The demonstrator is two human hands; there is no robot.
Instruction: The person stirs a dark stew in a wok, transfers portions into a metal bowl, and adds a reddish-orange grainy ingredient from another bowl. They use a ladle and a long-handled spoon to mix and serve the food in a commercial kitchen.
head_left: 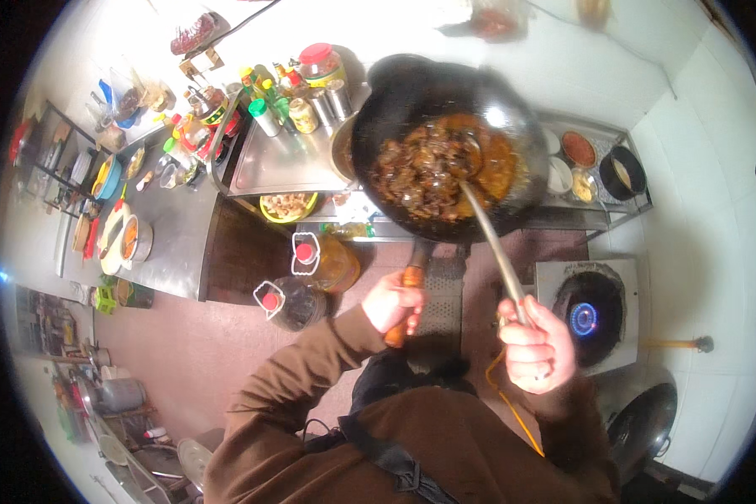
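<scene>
My left hand (386, 303) is wrapped round the wooden handle of a large black wok (407, 97). The wok is lifted at the far middle, beside a metal counter. In it lies dark brown stewed food in chunks (420, 172), with orange-brown oily sauce on its right side. My right hand (538, 346) grips the long metal handle of a ladle (489, 225). The ladle's bowl dips into the food and sauce, partly hidden by them.
A lit gas burner (584, 319) with a blue flame is at right. Two oil jugs (332, 262) stand on the floor at left. Bottles and jars (303, 116) crowd the metal counter (281, 164). A rack at far right holds bowls and a black pot (622, 172).
</scene>
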